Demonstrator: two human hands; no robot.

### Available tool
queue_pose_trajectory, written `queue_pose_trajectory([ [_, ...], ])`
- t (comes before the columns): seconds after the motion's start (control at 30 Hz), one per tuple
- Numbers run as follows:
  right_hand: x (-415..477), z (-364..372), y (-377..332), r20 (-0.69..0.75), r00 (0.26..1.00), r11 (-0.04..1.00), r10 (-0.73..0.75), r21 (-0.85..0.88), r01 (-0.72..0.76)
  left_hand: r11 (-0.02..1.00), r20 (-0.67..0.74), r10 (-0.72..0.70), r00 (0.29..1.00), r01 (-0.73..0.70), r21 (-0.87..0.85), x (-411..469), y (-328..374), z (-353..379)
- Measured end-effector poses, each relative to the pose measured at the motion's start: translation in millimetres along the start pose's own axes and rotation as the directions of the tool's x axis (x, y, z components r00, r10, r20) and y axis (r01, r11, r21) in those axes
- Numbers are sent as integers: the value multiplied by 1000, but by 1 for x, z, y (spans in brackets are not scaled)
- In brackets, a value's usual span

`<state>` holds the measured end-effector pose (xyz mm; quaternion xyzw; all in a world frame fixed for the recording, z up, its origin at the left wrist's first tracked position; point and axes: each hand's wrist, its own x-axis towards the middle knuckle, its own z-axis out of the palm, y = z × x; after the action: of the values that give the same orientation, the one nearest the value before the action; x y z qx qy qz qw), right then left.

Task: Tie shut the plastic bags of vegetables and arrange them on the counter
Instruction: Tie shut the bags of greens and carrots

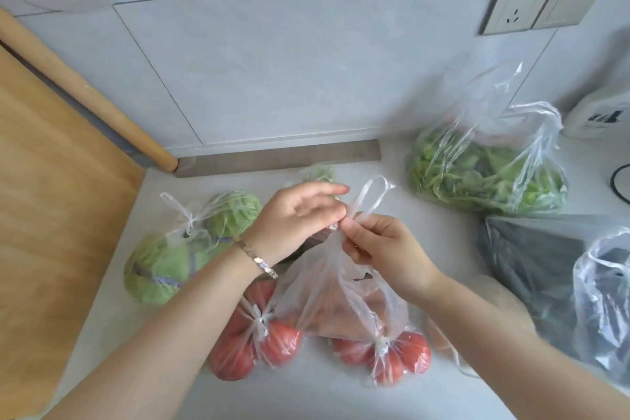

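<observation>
My left hand (300, 218) and my right hand (381, 249) meet at the handles (370, 198) of a clear plastic bag (341, 297) with pale orange-brown contents, both pinching the gathered neck. In front of it lie two knotted bags of red tomatoes (252, 341) (392, 355). A knotted bag of green cabbage (177, 249) sits to the left. An open bag of leafy greens (487, 167) stands at the back right. Behind my left hand another bag with something green (317, 174) shows only in part.
A wooden board (51, 215) leans at the left, beside a wooden rolling pin (85, 89). A dark grey bag (531, 259) and a clear bag (603, 300) with dark contents lie at right. A wall socket (521, 7) is above. A white appliance (600, 112) stands far right.
</observation>
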<state>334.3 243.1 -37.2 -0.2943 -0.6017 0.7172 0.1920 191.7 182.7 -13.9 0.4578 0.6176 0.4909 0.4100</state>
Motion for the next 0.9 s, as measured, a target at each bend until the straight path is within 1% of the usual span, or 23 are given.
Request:
queue_pose_trajectory([
  [0.07, 2, -3, 0, -24, 999, 999, 29, 29, -28, 998, -20, 9, 1000, -8, 68, -5, -12, -1],
  [0.13, 5, -4, 0, -36, 998, 998, 44, 56, -42, 994, -85, 27, 996, -18, 107, -8, -23, 1],
  [0.27, 10, -3, -1, -102, 994, 999, 34, -21, -36, 1000, -256, 11, 967, -6, 22, -9, -32, 12],
  [0.3, 12, -3, 0, -146, 989, 999, 29, -27, -33, 999, -289, -25, 957, 17, -32, -8, -37, 14],
  [0.33, 13, -4, 1, -200, 980, 999, 24, -19, -28, 990, -293, -89, 952, 53, -128, -8, -43, 15],
  [0.37, 15, -5, 4, -254, 967, 1000, 27, -3, -29, 962, -270, -168, 948, 98, -254, -8, -45, 18],
  [0.4, 17, -7, 8, -309, 950, 999, 32, 7, -32, 943, -226, -208, 952, 134, -306, -9, -49, 20],
  [0.43, 19, -9, 12, -354, 934, 999, 42, -4, -46, 943, -184, -212, 960, 152, -295, -11, -50, 22],
  [0.5, 22, -14, 22, -408, 911, 992, 67, -75, -106, 987, -148, -147, 978, 134, -94, -17, -48, 29],
  [0.53, 23, -16, 27, -416, 906, 980, 80, -131, -147, 995, -144, -100, 984, 100, -9, -18, -47, 33],
  [0.6, 25, -19, 35, -410, 909, 941, 79, -271, -204, 995, -160, -29, 987, 43, 86, -18, -42, 40],
  [0.67, 26, -18, 36, -386, 920, 899, 67, -377, -223, 993, -175, -2, 985, 23, 118, -16, -43, 44],
  [0.73, 26, -16, 32, -379, 922, 892, 78, -387, -234, 994, -200, -15, 980, 36, 104, -12, -47, 47],
  [0.8, 23, -15, 30, -352, 934, 885, 59, -414, -212, 991, -235, -5, 972, 36, 130, -12, -51, 49],
  [0.87, 20, -16, 29, -280, 960, 853, 19, -496, -161, 986, -252, 32, 967, 11, 166, -12, -52, 52],
  [0.9, 18, -17, 30, -218, 976, 824, 28, -547, -146, 985, -268, 44, 962, 3, 171, -12, -52, 53],
])
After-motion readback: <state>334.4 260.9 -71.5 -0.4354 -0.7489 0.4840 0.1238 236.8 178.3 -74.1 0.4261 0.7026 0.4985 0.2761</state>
